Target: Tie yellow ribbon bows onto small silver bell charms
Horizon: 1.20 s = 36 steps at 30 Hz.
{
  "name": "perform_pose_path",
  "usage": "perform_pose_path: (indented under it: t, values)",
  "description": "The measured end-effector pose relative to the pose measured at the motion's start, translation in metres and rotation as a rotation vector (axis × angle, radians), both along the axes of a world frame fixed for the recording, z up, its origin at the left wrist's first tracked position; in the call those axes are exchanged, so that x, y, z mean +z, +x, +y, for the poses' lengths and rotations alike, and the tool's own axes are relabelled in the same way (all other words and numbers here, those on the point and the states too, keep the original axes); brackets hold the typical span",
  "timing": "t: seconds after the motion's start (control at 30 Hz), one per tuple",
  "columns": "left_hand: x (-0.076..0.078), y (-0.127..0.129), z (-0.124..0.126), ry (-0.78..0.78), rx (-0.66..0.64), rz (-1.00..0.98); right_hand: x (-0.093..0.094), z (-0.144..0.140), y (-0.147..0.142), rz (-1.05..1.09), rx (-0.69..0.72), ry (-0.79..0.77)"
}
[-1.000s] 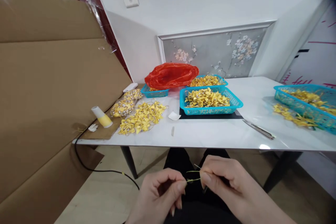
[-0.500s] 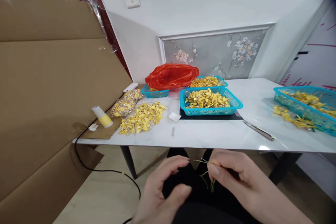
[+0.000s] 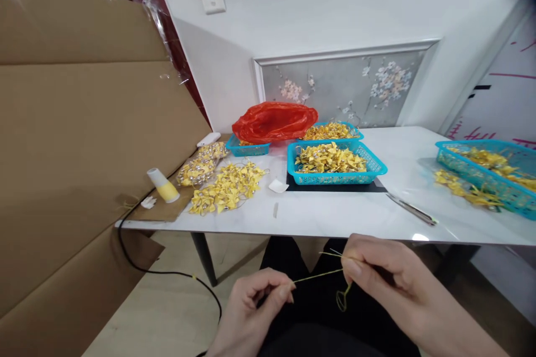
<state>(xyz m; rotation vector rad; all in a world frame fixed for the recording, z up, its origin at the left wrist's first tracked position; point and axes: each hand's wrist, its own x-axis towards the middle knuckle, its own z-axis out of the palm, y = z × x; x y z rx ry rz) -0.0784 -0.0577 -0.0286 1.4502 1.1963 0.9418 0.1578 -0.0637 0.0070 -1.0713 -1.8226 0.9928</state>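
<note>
A thin yellow-green thread (image 3: 317, 276) runs taut between my two hands, above my lap and in front of the table edge. My left hand (image 3: 260, 304) pinches one end between thumb and forefinger. Closed on the same thread, my right hand (image 3: 377, 276) pinches it with thumb and forefinger. A loop of thread dangles below the right fingers, and short ends stick out above them, one of them pale and straight. What lies deeper inside the right fingers is hidden.
Yellow ribbon pieces with beads (image 3: 228, 187) lie heaped on the white table (image 3: 326, 215). Blue baskets (image 3: 337, 178) hold more, with a red plastic bag (image 3: 274, 122) behind. Metal tweezers (image 3: 412, 209) lie right; a thread cone (image 3: 164, 185) stands left, beside a cardboard box (image 3: 84, 139).
My left hand has closed from open fingers onto a thread end and drawn it taut, moving slightly down. My right hand has shifted a little to the right, still pinching the thread.
</note>
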Motion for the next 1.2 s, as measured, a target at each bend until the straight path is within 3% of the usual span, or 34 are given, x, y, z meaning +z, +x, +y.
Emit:
perform_pose_path:
  t: [0.17, 0.43, 0.57, 0.97, 1.2]
  values:
    - [-0.012, -0.007, 0.003, -0.113, -0.017, -0.065, 0.006, 0.001, -0.002, -0.024, 0.023, -0.021]
    - [-0.012, 0.025, -0.002, -0.457, -0.164, -0.515, 0.013, 0.003, -0.002, -0.017, 0.028, -0.038]
    - [-0.013, 0.033, -0.005, -0.528, -0.184, -0.569, 0.013, 0.003, 0.0, -0.021, 0.004, -0.009]
    - [-0.006, 0.03, -0.003, -0.294, -0.051, -0.409, 0.011, 0.001, 0.004, -0.04, -0.006, -0.021]
    - [0.024, 0.021, 0.001, -0.032, -0.117, -0.09, 0.012, -0.003, -0.006, -0.134, 0.136, -0.015]
